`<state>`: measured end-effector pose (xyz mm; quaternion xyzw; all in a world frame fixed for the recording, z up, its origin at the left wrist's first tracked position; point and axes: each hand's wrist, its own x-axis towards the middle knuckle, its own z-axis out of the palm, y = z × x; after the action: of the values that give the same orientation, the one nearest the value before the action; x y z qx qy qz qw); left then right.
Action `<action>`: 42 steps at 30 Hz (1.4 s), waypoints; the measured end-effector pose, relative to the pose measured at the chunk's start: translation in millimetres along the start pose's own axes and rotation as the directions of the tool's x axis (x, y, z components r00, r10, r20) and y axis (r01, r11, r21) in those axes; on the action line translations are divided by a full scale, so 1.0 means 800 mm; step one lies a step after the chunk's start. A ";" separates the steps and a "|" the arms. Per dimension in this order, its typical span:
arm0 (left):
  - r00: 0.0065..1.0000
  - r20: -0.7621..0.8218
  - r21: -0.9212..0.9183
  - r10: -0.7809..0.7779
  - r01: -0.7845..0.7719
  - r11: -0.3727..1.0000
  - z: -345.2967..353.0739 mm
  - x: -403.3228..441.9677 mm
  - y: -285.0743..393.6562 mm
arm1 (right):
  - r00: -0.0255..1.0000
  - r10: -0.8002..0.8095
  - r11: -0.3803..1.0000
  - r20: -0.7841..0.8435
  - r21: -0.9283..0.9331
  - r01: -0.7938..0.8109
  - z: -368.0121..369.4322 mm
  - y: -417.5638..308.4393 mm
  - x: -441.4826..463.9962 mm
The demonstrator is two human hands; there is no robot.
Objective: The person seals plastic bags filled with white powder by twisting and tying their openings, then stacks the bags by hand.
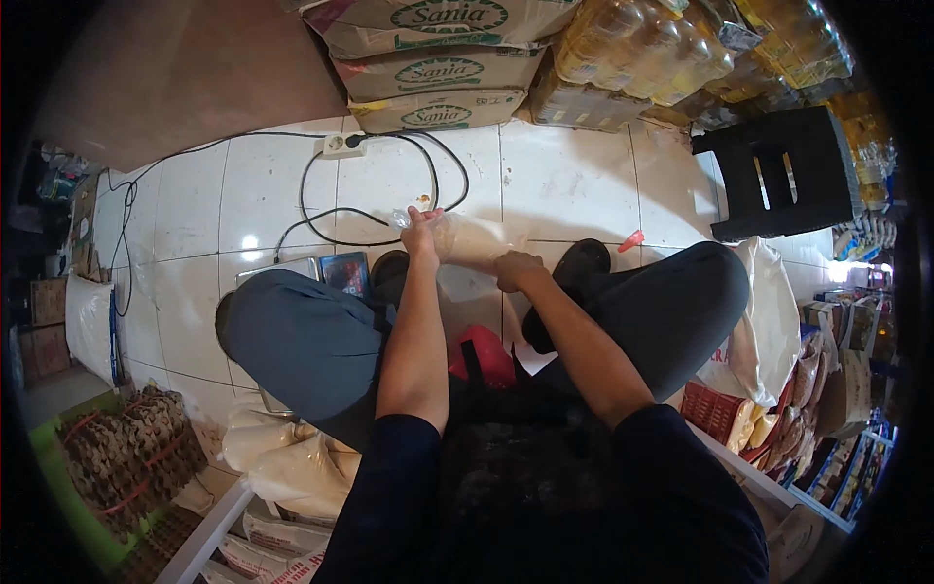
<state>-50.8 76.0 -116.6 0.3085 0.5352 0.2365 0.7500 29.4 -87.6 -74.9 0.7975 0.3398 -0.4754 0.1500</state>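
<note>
Between left fingers [420, 218] and right fingers [508, 276] lies a filled bag [475, 241].

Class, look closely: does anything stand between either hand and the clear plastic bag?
Nothing visible does: the left hand holds one end of the plastic bag, and the right hand appears to touch its other end.

Bag [477, 241] glossy plastic; floor tiles [564, 185] smooth, glossy; cartons [438, 74] matt cardboard.
</note>
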 end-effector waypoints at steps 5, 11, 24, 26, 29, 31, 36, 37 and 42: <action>1.000 -0.007 0.047 0.019 -0.019 0.999 0.002 -0.005 -0.001 | 0.997 0.030 0.999 -0.064 -0.033 -0.032 0.049 0.027 0.011; 0.998 -0.007 0.127 0.057 -0.056 0.990 -0.007 0.005 -0.012 | 0.994 -0.098 0.995 0.051 -0.019 0.099 0.074 0.058 0.082; 0.997 -0.050 0.070 0.067 -0.063 0.996 0.000 0.001 -0.008 | 0.997 0.040 0.999 -0.068 0.009 -0.039 0.088 0.062 0.044; 0.997 -0.041 0.080 0.065 -0.061 0.995 -0.001 -0.001 -0.009 | 0.996 -0.044 0.999 -0.081 0.028 0.046 0.074 0.045 0.049; 0.996 -0.008 0.161 0.089 -0.086 0.983 -0.007 0.013 -0.019 | 0.991 0.054 0.995 -0.121 0.091 -0.043 0.003 -0.014 -0.015; 0.997 -0.007 0.152 0.078 -0.076 0.985 -0.007 0.014 -0.021 | 0.994 0.033 0.996 -0.104 0.083 -0.024 0.003 -0.022 -0.015; 0.998 -0.023 0.071 0.051 -0.049 0.996 -0.009 0.009 -0.021 | 0.998 0.060 0.995 -0.021 0.078 -0.058 0.036 -0.013 0.010; 0.998 -0.042 0.045 0.052 -0.050 0.998 -0.009 0.012 -0.023 | 0.999 0.049 0.997 0.011 0.066 -0.049 0.031 -0.011 0.007; 0.997 -0.062 0.059 0.053 -0.049 0.997 -0.014 0.016 -0.026 | 0.999 0.031 0.998 0.014 0.062 -0.032 0.006 -0.006 0.003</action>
<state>-56.6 72.8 -142.5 0.3359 0.5572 0.2497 0.7172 24.0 -85.9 -79.0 0.8041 0.3111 -0.4884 0.1347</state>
